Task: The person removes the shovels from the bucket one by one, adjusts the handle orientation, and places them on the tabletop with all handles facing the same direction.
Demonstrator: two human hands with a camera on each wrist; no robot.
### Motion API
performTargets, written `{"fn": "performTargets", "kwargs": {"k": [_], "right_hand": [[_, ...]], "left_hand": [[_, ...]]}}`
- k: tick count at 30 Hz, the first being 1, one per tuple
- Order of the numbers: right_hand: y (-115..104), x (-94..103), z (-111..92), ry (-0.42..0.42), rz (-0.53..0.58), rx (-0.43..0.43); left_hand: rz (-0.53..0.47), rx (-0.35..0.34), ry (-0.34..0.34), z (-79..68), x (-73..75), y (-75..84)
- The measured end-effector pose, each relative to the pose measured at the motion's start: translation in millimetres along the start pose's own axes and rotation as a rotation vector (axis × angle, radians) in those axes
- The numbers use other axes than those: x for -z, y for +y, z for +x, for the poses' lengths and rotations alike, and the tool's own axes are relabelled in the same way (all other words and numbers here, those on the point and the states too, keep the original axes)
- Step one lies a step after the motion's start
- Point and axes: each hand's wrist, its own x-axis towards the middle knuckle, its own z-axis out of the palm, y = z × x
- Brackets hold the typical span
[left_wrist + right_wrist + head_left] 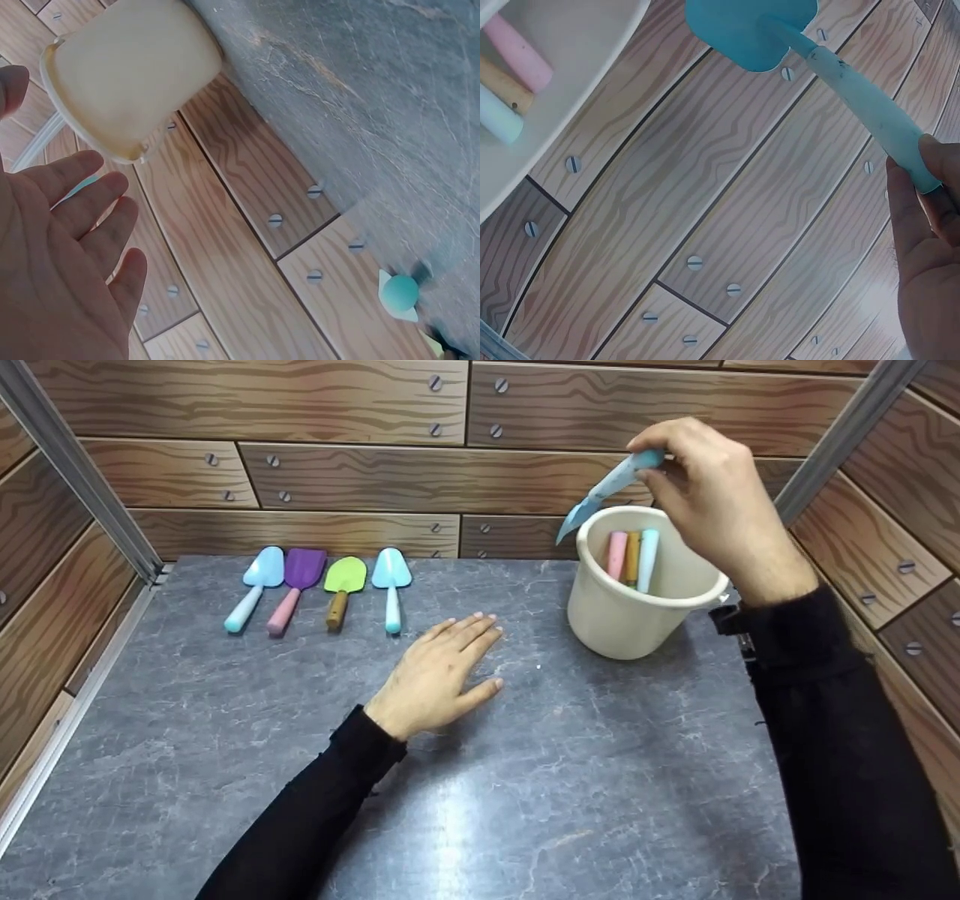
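Note:
My right hand pinches the handle end of a light-blue toy shovel above the cream bucket. The shovel tilts, its blue blade lower and just outside the bucket's left rim; the right wrist view shows thumb and fingers at the end of its handle. Inside the bucket stand a pink handle, a brown handle and a light-blue handle, their lower ends hidden. My left hand is held palm down over the middle of the table, fingers straight, holding nothing.
Along the table's back left lie a blue shovel, a purple shovel with pink handle, a green shovel with brown handle and another light-blue shovel. Wood-patterned panels and metal posts border the grey table.

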Motion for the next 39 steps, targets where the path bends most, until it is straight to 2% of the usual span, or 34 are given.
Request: {"fn": "performTargets", "kwargs": {"k": [14, 26, 34, 39], "right_hand": [[3.0, -23.9, -14.5, -0.019, 0.021, 0.069], [6.3, -42.5, -27.1, -0.008, 0.075, 0.202], [4.1, -55.8, -35.9, -0.016, 0.055, 0.262], [3.0, -64.9, -41.6, -0.021, 0.087, 0.285]], "left_hand": [[-0.012, 0.019, 0.034, 3.9, 7.5, -2.9], [-0.064, 0.052, 0.098, 10.7, 16.9, -3.6], [-0.160, 0.077, 0.155, 23.8, 27.4, -2.2], [-0.207, 0.079, 0.176, 35.5, 34.4, 0.3]]}}
